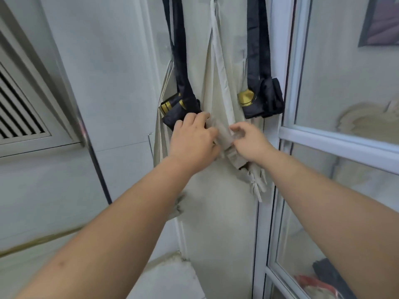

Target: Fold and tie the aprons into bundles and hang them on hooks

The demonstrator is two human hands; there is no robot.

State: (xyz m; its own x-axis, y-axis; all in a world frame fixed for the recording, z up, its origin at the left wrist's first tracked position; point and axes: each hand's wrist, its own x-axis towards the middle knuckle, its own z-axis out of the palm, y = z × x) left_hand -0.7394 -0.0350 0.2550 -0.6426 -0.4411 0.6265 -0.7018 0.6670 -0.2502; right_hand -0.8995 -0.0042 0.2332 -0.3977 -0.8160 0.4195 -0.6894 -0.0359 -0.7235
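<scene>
1. Left hand (194, 137): fingers curled onto a gathered fold of the beige apron (207, 98) at mid-height and gripping it, right beside the lower edge of the left dark bundle (181, 108).
2. Right hand (248, 143): thumb and fingers pinch the lower end of the strap (220, 78), which runs up the apron's front and out of the top of view. Motion blur hides the exact hold.
3. Location of work: the beige apron hangs flat against the wall panel. It is unfolded for most of its length, with knotted ties (257, 184) dangling below the hands.
4. Step in hand, as judged: gathering and tying the beige apron into a bundle. Two dark aprons are already bundled and hang by their straps, the second being the right dark bundle (261, 100). The hooks are above the frame and not visible.
5. Next move, as judged: draw the loose cloth up into a compact roll, wrap the strap round it, and cinch it without pulling the apron off its hanger.
6. Obstructions: the dark bundles flank the work closely on both sides. The left one touches the left hand and is liable to be knocked.
7. Surroundings: the glass door frame (323, 139) is just right of the aprons. A metal pole (92, 152) and a louvred vent (17, 108) stand to the left, and a pale fluffy item (170, 275) lies below.
</scene>
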